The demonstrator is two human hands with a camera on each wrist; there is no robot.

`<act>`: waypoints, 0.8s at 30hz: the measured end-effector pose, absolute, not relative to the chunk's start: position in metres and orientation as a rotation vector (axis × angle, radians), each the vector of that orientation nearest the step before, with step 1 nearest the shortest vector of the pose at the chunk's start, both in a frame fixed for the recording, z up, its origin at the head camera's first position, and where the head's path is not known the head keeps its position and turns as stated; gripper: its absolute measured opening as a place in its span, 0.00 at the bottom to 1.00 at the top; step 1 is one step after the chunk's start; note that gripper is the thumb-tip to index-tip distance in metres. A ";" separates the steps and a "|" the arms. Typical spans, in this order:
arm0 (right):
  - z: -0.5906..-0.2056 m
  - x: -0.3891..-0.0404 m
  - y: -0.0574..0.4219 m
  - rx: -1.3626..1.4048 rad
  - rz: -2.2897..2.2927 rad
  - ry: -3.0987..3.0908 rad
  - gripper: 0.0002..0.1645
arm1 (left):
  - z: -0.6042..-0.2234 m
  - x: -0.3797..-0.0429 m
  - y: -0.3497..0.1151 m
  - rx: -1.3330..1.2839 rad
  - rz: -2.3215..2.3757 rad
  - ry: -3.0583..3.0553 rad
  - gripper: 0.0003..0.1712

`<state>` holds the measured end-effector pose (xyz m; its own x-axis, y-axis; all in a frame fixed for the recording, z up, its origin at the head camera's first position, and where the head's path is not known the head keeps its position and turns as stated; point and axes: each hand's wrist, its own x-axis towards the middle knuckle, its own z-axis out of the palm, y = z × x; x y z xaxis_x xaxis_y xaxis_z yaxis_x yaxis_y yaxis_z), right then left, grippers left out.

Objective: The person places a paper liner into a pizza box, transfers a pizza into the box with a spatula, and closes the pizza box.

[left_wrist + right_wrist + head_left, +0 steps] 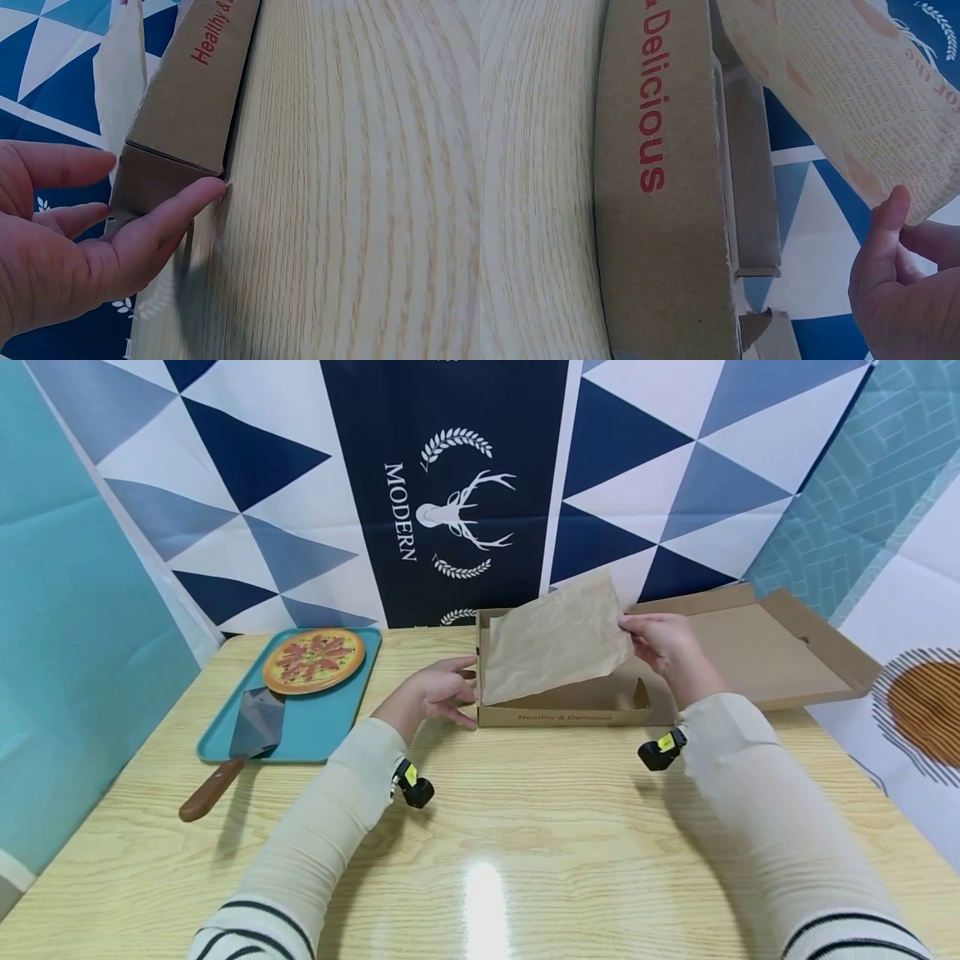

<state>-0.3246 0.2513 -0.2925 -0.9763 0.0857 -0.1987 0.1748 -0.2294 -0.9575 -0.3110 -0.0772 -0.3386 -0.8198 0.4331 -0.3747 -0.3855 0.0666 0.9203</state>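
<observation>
A sheet of brown paper slants above the cardboard pizza box, its left part inside the box. My right hand pinches the paper's right edge between thumb and fingers. Print shows on the underside of the paper in the right wrist view. At the box's left end is my left hand, fingers spread and not curled round anything. The left wrist view has its thumb at the lower corner of the box; whether the other fingertips touch the box I cannot tell.
The box's lid lies opened out to the right. On the left, a teal tray carries a pizza and the blade of a pizza server, whose wooden handle overhangs the tray's front edge. A patterned cloth hangs behind the table.
</observation>
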 end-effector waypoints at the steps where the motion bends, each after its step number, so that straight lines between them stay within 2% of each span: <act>1: -0.293 -0.326 0.251 0.327 -2.390 1.925 0.20 | -0.339 -0.311 -0.077 0.042 1.813 1.770 0.48; 18: -0.305 -0.341 0.240 0.381 -2.313 2.028 0.19 | -0.339 -0.311 -0.072 0.017 1.784 1.862 0.49; 24: -0.308 -0.347 0.238 0.403 -2.292 2.041 0.13 | -0.339 -0.310 -0.072 -0.001 1.776 1.872 0.48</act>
<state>-0.3467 0.2379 -0.3085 -0.9651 0.1374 -0.2229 0.2055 -0.1298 -0.9700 -0.3102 -0.0718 -0.3392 -0.8466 0.3660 -0.3863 -0.3667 0.1249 0.9219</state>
